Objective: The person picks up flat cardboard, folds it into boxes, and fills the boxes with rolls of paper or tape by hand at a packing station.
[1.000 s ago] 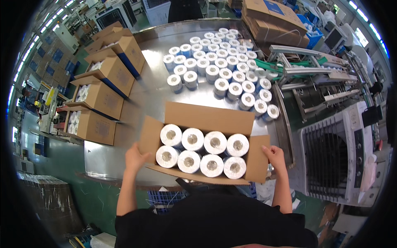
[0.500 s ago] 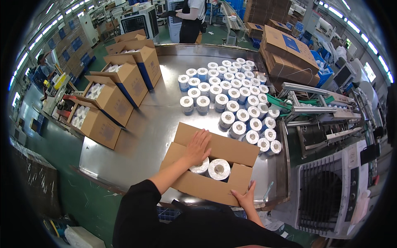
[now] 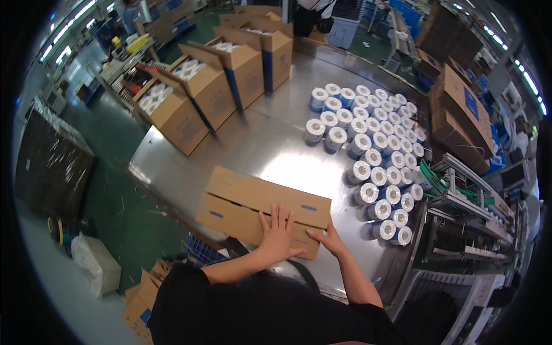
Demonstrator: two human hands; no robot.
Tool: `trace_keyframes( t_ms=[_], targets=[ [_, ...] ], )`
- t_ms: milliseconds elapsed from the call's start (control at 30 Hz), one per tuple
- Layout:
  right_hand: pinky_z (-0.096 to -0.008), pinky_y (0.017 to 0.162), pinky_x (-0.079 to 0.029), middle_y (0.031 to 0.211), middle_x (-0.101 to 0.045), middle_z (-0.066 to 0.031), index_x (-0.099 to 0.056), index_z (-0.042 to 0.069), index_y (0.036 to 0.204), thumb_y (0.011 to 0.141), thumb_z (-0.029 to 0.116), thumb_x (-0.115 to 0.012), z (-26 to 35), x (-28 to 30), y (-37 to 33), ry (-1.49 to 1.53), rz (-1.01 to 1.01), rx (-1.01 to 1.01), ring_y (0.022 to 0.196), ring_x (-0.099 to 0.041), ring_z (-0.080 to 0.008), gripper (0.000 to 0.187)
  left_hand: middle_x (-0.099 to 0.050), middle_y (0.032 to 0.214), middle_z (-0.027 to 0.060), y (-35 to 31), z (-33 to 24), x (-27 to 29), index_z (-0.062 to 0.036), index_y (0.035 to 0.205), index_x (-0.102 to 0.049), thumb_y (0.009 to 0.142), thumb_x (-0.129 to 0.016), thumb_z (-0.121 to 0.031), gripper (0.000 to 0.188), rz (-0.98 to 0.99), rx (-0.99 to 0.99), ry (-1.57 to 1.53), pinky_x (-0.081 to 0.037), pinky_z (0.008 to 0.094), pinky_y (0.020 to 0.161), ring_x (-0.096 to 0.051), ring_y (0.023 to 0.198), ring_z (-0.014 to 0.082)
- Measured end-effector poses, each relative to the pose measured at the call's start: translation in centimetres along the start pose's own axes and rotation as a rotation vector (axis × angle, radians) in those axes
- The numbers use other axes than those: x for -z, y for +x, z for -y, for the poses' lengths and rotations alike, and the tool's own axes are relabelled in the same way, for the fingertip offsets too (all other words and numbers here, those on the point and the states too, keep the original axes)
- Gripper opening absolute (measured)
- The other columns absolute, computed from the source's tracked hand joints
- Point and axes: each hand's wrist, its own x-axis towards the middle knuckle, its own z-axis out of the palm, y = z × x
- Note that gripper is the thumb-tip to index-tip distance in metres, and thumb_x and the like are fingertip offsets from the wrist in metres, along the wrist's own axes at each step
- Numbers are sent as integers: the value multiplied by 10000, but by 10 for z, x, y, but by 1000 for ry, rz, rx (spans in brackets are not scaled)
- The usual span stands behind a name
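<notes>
A brown cardboard box (image 3: 259,198) lies in front of me on the metal table, its two long flaps folded down over the top. A narrow gap runs between the flaps, and each has a small blue mark. My left hand (image 3: 277,237) rests flat on the near flap, fingers spread across the gap. At the box's right end, my right hand (image 3: 333,240) grips the corner, thumb on top and fingers along the end. Whatever is inside is hidden. White-topped rolls (image 3: 368,192) with blue sides stand upright to the right, apart from the box.
Several open cartons (image 3: 221,95) filled with rolls stand in a row at the table's far left. A green-edged conveyor (image 3: 454,184) adjoins the right side. Stacked flat cardboard (image 3: 463,109) lies at the far right. A person (image 3: 313,14) stands behind the table.
Both long flaps have come down, covering the rolls that showed inside the box. My left hand has moved onto the near flap; my right hand has moved up along the right end. The view has turned left.
</notes>
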Motion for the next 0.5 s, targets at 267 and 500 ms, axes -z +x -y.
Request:
trace_keyframes(
  t_ms=[267,500],
  targets=[
    [-303,1028,-331,1372,-428,-160,-354,42,1389,919,330,-552,60,-117,94,124,488,-49,1257,-411,-197,586,-43,1512,159,35,141,25,-134,1455,-119,718,-680,-366,955,-75,632,163,-160,788,901,16,1376,422],
    [-343,844,-500,1082,-643,-160,-564,-13,1177,839,374,-634,-30,-53,-18,-530,239,-231,968,-638,-251,518,-22,1526,115,-6,314,87,-165,1462,-113,770,-657,-257,886,-52,713,200,-192,696,994,6,1391,381]
  ],
)
